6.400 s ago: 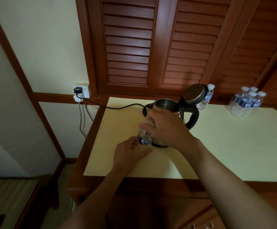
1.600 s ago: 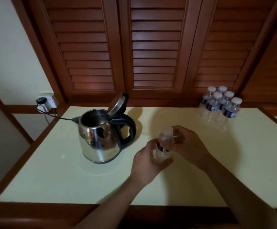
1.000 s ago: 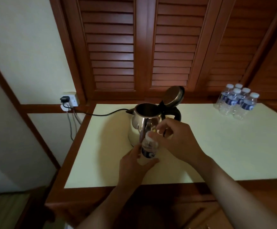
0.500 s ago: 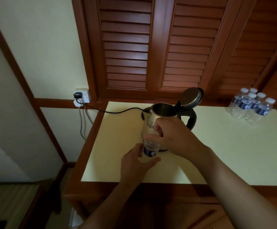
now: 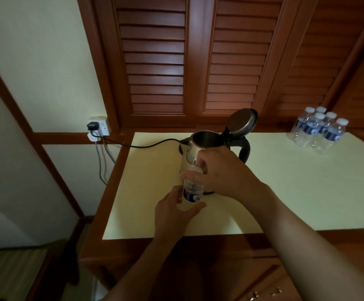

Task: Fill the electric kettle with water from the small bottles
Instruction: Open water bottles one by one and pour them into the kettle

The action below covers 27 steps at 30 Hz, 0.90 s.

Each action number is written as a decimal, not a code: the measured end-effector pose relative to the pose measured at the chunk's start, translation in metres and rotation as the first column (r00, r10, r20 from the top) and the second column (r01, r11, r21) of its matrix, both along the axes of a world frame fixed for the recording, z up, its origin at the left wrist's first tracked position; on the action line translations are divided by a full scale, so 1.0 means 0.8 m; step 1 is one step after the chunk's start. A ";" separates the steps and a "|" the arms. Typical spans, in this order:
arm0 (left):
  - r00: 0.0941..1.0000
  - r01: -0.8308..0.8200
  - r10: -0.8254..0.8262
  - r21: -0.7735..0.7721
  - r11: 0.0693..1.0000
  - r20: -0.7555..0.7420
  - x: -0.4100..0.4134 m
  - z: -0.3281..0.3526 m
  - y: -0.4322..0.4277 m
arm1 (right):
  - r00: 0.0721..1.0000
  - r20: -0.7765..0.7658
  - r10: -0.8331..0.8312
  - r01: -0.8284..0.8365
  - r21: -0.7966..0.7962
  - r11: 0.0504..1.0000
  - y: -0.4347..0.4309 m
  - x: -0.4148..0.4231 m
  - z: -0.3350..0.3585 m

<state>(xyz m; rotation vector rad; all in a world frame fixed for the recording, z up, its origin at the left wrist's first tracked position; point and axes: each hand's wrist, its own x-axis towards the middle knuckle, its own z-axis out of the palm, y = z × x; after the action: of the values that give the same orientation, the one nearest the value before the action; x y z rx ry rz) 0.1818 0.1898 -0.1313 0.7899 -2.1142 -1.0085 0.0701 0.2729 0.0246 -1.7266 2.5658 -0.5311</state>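
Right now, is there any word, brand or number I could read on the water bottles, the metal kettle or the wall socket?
No text here can be read.
Blue label on the small clear plastic bottle being gripped: white marks, too blurred to read.
Blue labels on the five clear plastic bottles at the far right: too small to read.
The shiny steel electric kettle and the white wall socket: no writing shows.

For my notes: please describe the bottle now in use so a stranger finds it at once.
On the yellow tabletop, look in front of the steel kettle with its lid up. A small bottle is there, left hand round its body, right hand on its cap. The five other bottles stand untouched at the back right.
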 end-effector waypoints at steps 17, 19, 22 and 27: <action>1.000 0.018 -0.018 0.021 1.000 -0.017 0.002 0.002 0.001 | 0.955 0.207 0.213 -0.151 -0.279 0.948 0.031 -0.029 -0.007; 1.000 0.020 -0.020 0.011 1.000 -0.021 0.002 0.001 0.000 | 0.959 0.249 0.133 -0.056 -0.294 0.954 0.051 -0.040 -0.028; 1.000 0.019 -0.019 -0.004 1.000 -0.019 0.001 0.001 -0.001 | 0.979 0.203 -0.026 0.075 -0.236 0.969 0.081 -0.069 -0.086; 0.999 0.009 -0.008 0.021 1.000 -0.040 0.001 0.003 -0.001 | 0.948 0.194 -0.252 0.292 -0.213 0.932 0.099 -0.110 -0.174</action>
<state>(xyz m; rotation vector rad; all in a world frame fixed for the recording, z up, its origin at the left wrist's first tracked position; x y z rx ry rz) 0.1824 0.1886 -0.1293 0.7653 -2.0776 -1.0450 -0.0179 0.3521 -0.1145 -1.3113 2.7280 -0.9861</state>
